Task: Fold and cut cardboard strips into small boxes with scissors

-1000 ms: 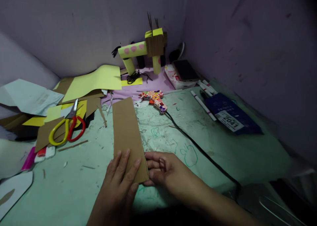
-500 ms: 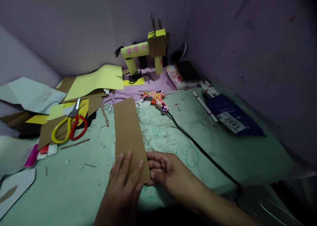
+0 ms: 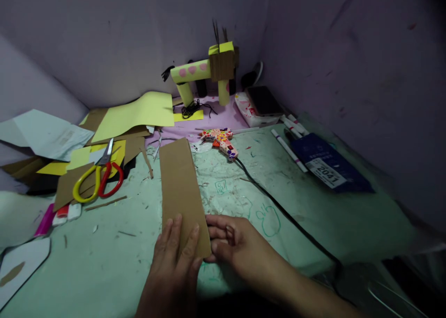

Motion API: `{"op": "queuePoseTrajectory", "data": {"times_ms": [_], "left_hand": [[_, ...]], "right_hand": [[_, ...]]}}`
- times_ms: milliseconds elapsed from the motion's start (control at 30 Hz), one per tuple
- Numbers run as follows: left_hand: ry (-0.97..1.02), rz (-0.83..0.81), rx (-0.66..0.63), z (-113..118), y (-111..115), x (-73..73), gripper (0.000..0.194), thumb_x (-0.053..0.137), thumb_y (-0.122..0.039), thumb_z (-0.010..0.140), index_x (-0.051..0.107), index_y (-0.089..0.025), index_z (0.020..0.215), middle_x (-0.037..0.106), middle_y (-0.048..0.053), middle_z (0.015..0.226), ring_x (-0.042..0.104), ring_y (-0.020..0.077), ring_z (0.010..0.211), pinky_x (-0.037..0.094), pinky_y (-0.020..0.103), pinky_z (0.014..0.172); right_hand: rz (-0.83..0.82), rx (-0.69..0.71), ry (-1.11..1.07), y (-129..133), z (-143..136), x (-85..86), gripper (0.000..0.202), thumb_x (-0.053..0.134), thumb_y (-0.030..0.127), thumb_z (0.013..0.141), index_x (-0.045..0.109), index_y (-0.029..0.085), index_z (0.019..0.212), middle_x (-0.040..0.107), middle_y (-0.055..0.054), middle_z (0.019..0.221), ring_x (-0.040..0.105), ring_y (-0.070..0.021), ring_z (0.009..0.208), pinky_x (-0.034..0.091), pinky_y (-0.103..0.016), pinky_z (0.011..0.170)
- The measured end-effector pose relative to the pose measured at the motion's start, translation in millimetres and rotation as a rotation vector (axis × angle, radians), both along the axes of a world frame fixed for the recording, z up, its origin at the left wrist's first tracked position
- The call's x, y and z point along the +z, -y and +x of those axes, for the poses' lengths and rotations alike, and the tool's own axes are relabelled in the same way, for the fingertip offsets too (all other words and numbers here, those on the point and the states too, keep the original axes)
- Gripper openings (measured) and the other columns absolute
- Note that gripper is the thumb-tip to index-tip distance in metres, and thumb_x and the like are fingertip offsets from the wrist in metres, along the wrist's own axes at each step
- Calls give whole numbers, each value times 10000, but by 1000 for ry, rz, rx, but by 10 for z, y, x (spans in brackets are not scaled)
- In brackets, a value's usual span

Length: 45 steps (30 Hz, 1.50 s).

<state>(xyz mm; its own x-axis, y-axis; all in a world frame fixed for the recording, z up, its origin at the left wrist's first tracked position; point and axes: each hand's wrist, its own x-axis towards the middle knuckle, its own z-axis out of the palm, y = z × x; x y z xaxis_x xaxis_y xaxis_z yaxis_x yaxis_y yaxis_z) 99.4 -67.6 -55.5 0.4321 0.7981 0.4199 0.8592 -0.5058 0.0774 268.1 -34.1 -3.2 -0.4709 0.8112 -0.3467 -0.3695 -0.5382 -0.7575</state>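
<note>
The cardboard strip (image 3: pixel 179 178) lies lengthwise on the green table cover (image 3: pixel 97 262), in the same place as a half second ago. The left hand (image 3: pixel 174 257) is still palm down over its near end, fingers extended and somewhat spread; the middle finger has slid slightly left, so the gap to the index finger is wider. The right hand (image 3: pixel 240 243) remains at the strip's near right edge, fingers curled and touching it; whether they pinch it, I cannot tell. Beyond the strip's far right corner lies the patterned glue gun (image 3: pixel 221 141), unmoved. The scissors (image 3: pixel 101 169) rest on scraps at the left, and the yellow animal figure (image 3: pixel 191 71) stands at the far side.
</note>
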Motion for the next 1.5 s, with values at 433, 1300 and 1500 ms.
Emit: {"op": "queuePoseTrajectory", "data": {"times_ms": [433,1300,1500], "left_hand": [[2,4,-50,-117,-48,-34,568,414,-129,852,305,-236,1399,202,136,1508,303,364,1313,377,536,991],[1749,-1280,558,-159,-952,821,174,622,-53,692,660,-37,861,712,168,772,694,288,687,575,412,650],[1756,-1254,376,-122,-952,779,550,758,-46,572,593,-103,1093,728,139,790,693,286,657,579,422,625]], "right_hand": [[-1,-68,44,10,-73,-14,370,510,47,659,672,189,960,698,-15,757,648,-150,695,495,-265,650],[-135,-45,104,3,-129,-69,322,541,65,481,674,165,756,620,29,550,550,-95,443,446,-233,494],[43,-4,198,66,-112,-111,389,530,63,552,681,158,898,688,-23,716,647,-143,633,471,-246,618]]}}
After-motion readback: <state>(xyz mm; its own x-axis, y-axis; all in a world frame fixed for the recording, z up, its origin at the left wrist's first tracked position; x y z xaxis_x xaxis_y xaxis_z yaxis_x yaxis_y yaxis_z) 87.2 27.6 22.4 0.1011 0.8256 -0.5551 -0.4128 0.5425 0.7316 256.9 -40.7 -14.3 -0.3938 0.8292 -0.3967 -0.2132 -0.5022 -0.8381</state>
